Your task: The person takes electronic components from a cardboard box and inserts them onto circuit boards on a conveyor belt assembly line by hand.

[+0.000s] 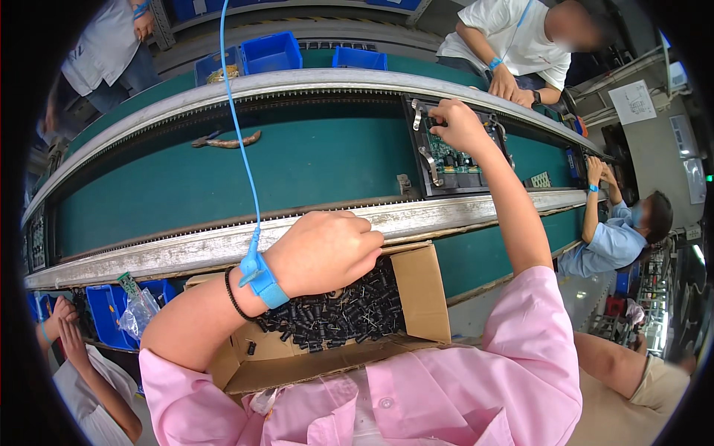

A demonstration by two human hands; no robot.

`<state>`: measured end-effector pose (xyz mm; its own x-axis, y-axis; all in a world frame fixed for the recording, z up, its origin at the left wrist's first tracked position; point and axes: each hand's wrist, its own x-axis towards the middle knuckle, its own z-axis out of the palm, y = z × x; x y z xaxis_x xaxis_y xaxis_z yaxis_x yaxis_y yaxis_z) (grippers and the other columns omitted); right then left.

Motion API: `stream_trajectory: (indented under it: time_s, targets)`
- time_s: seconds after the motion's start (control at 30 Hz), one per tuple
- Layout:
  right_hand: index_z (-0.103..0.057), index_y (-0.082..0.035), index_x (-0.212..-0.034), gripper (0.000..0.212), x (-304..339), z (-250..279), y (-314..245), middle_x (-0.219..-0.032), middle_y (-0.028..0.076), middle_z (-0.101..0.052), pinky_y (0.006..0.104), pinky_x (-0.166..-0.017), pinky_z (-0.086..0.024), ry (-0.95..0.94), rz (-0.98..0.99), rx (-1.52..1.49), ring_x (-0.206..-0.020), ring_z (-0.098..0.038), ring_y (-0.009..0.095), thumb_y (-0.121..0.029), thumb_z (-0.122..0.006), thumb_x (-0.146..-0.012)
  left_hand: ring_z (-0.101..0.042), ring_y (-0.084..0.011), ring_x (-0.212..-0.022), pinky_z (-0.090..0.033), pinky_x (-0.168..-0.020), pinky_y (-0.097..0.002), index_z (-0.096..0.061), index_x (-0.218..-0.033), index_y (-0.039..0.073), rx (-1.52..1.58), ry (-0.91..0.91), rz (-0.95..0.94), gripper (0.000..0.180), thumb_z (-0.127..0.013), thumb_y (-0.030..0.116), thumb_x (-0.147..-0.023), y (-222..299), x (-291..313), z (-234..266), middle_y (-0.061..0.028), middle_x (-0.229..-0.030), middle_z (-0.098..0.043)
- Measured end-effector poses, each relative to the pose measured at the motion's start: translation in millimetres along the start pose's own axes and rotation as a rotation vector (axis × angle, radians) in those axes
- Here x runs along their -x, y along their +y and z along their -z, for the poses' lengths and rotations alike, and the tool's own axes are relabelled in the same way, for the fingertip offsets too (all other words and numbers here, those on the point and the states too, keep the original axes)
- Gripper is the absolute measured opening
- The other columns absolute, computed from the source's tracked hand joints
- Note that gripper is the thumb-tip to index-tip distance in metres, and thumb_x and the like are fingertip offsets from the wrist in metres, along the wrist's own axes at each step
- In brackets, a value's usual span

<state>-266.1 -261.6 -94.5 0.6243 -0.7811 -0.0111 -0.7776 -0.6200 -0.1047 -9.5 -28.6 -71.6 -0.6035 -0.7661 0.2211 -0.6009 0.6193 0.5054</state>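
A green circuit board [455, 159] lies in a black fixture with metal clips [430, 165] on the conveyor, right of centre. Above its far left part is my right hand [461, 128], fingers bent and pinched together; anything between the fingertips is too small to make out. My left hand [323, 249] is curled closed over the far side of an open cardboard box [424, 290], and what it may hold is hidden. Inside the box lie many loose black cylindrical capacitors [335, 320] with thin wire leads. A blue wrist strap [262, 281] with a coiled cord circles my left wrist.
Metal rails [312, 229] edge the green conveyor [320, 160]. Pliers [227, 140] rest on it at left. The blue cord [236, 111] hangs across the view. Blue bins [271, 53] stand on the far side and at lower left. Other people work around the line.
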Motion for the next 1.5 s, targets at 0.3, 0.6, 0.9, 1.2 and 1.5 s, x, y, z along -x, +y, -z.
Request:
stream_trajectory:
  time_s: [0.3,0.6,0.9,1.2,1.5]
  targets:
    - [-0.069,-0.003,-0.086,0.017,-2,1,1,-0.079,0.007,-0.061,0.0377,-0.076,-0.048,-0.028,-0.056,-0.034,-0.082,-0.057,0.028,-0.004,-0.072,-0.070,-0.059,-0.0254,-0.069,-0.049,-0.065,-0.0341,-0.063,-0.083,0.007,0.015,-0.016,0.013,0.007,-0.060,0.013,-0.083,0,0,1,-0.0067,-0.077,-0.063]
    - [-0.069,-0.002,-0.096,0.023,19,-10,15,-0.088,0.006,-0.061,0.0328,-0.074,-0.048,0.369,0.021,-0.123,-0.080,-0.058,0.024,0.000,-0.068,-0.073,-0.061,-0.0279,-0.066,-0.051,-0.063,-0.0358,-0.060,-0.071,0.006,0.013,0.047,-0.044,0.016,-0.058,0.015,-0.084,2,-5,2,-0.0082,-0.071,-0.062]
    - [-0.069,-0.004,-0.084,0.015,62,-25,-65,-0.088,0.005,-0.058,0.0332,-0.079,-0.044,0.268,0.081,0.025,-0.084,-0.053,0.025,0.000,-0.064,-0.071,-0.061,-0.0268,-0.069,-0.050,-0.064,-0.0348,-0.060,-0.076,0.006,0.029,0.030,-0.029,0.013,-0.058,0.016,-0.085,3,-8,6,-0.0071,-0.073,-0.062]
    - [-0.069,-0.008,-0.077,0.015,75,-35,-30,-0.085,0.000,-0.057,0.0340,-0.075,-0.038,0.387,-0.016,0.229,-0.080,-0.050,0.023,0.001,-0.061,-0.069,-0.061,-0.0265,-0.069,-0.050,-0.063,-0.0344,-0.059,-0.074,0.007,0.016,0.051,-0.030,0.016,-0.058,0.018,-0.085,3,-10,4,-0.0071,-0.072,-0.061]
    - [-0.067,-0.011,-0.069,0.011,85,-38,29,-0.070,0.009,-0.062,0.0425,-0.056,-0.046,0.460,-0.461,0.597,-0.065,-0.058,0.032,-0.018,-0.063,-0.063,-0.058,-0.0265,-0.071,-0.051,-0.060,-0.0351,-0.054,-0.082,0.006,-0.024,0.281,-0.046,0.007,-0.057,0.011,-0.078,20,5,8,-0.0089,-0.078,-0.059]
